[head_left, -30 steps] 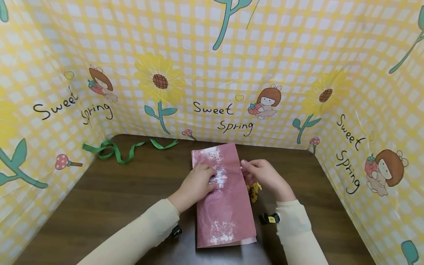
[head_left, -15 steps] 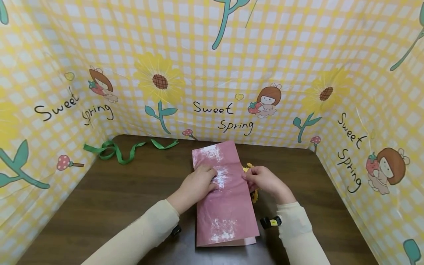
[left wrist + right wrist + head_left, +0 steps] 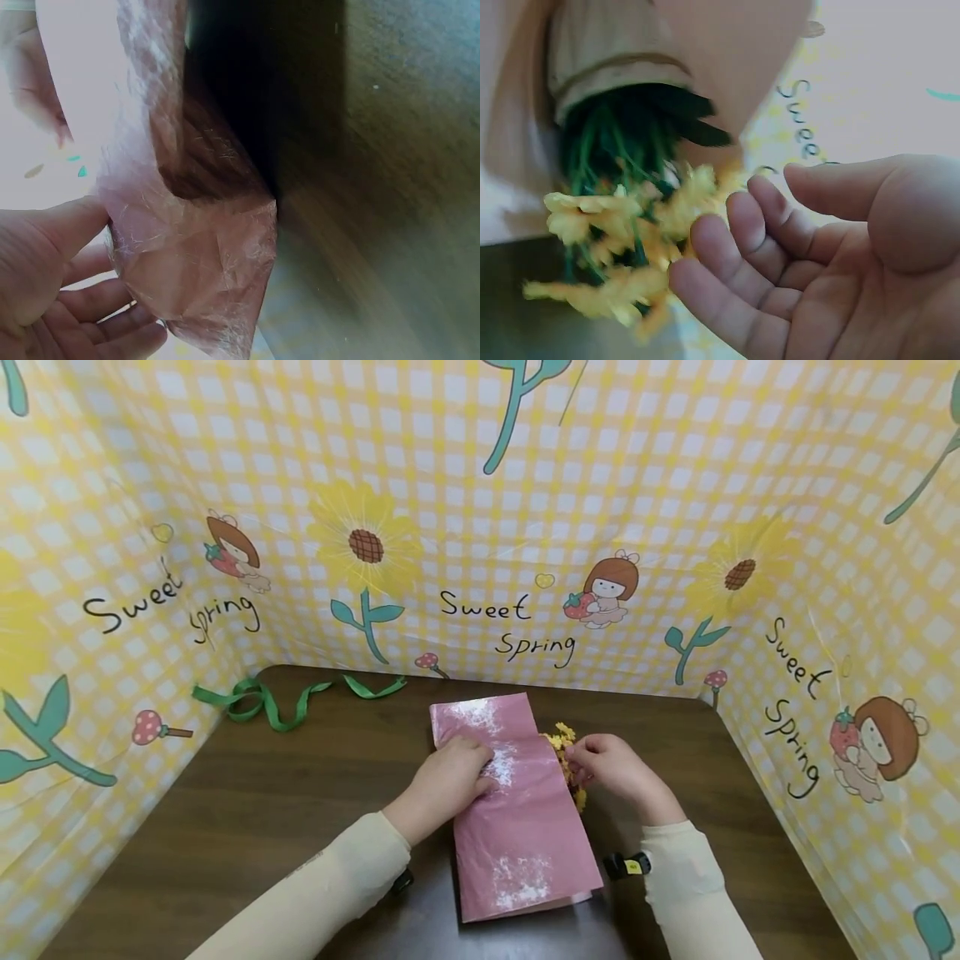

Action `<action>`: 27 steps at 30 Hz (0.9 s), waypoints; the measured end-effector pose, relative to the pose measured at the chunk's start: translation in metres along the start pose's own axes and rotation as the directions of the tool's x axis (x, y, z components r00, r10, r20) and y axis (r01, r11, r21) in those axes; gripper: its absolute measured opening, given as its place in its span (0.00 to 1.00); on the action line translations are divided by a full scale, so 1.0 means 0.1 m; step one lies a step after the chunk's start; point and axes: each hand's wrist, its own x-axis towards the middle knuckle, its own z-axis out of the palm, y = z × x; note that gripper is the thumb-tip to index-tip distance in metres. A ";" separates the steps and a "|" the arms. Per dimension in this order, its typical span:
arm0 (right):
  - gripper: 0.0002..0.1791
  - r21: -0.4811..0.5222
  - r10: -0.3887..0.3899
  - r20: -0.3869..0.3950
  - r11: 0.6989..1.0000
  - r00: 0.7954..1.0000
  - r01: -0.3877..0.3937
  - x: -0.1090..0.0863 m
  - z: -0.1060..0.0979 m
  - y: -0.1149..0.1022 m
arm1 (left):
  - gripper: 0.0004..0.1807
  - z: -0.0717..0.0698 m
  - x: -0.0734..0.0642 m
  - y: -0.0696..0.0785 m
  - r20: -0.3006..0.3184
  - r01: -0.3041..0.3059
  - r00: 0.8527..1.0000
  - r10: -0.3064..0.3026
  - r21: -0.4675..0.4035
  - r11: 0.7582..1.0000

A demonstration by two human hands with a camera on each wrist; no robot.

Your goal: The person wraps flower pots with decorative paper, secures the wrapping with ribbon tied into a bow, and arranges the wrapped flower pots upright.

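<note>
A folded sheet of pink wrapping paper (image 3: 517, 827) with white speckled patches lies lengthwise on the table. My left hand (image 3: 444, 777) grips it near its left side, the paper creasing at the fingers. In the left wrist view the thumb (image 3: 79, 221) meets the paper's edge, and the other fingers curl close by. Yellow flowers (image 3: 561, 745) poke out from the paper's right side. Inside the fold, the right wrist view shows their beige pot (image 3: 619, 45), with green stems at its mouth. My right hand (image 3: 615, 770) is beside the blossoms, fingers loosely bent and apart from the thumb.
A curly green ribbon (image 3: 277, 714) and a shorter green piece (image 3: 372, 690) lie at the back left of the dark wooden table (image 3: 300, 777). Yellow checked cloth (image 3: 465, 510) hangs around the back and sides.
The paper has turned slightly, its near end shifting right. More yellow blossoms show past its right edge. My right hand has moved off the paper's edge, a little to the right.
</note>
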 end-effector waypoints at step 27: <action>0.07 -0.498 -0.498 -0.017 0.756 0.867 0.424 -0.53 0.74 -0.79 | 0.17 0.04 -0.02 0.28 -0.159 0.203 0.971 -0.178 0.157 0.966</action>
